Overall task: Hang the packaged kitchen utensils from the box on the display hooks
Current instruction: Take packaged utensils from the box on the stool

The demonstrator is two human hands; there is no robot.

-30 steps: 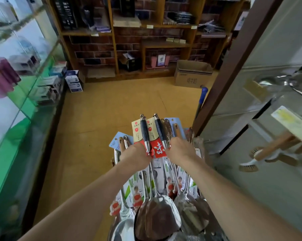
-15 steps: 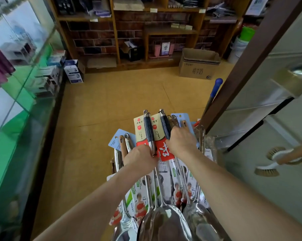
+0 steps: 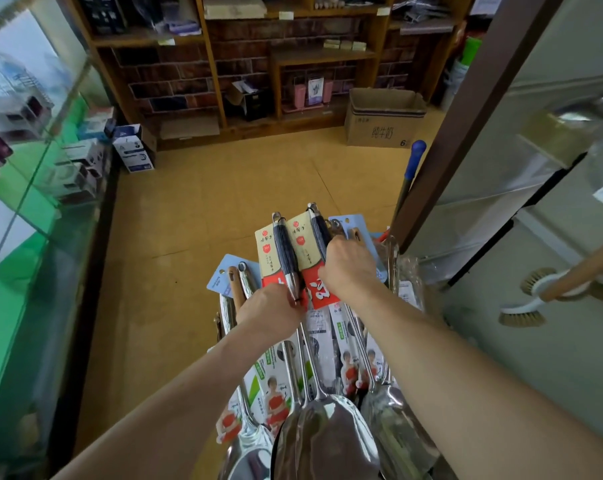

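A bundle of packaged steel utensils point(image 3: 314, 386) fans out below me, scoop ends toward me and handles pointing away. Two dark-handled ladles on red and tan cards lie on top. My left hand point(image 3: 269, 311) grips the left ladle point(image 3: 285, 258) at the base of its handle. My right hand point(image 3: 348, 266) curls over the handle of the right ladle point(image 3: 315, 258). The box under the bundle is hidden. On the grey panel at right, a brush point(image 3: 535, 299) with a wooden handle hangs from a hook.
A glass display case point(image 3: 33, 209) runs along the left. Wooden shelves point(image 3: 276, 57) with goods line the back wall, and a cardboard box point(image 3: 383, 119) stands on the tan floor. A brown post point(image 3: 466, 109) and a blue-tipped pole point(image 3: 411, 171) rise at right.
The view has tilted down and left, so the panel at right shows less. My right hand has slid up along its ladle handle. My left hand keeps its grip.
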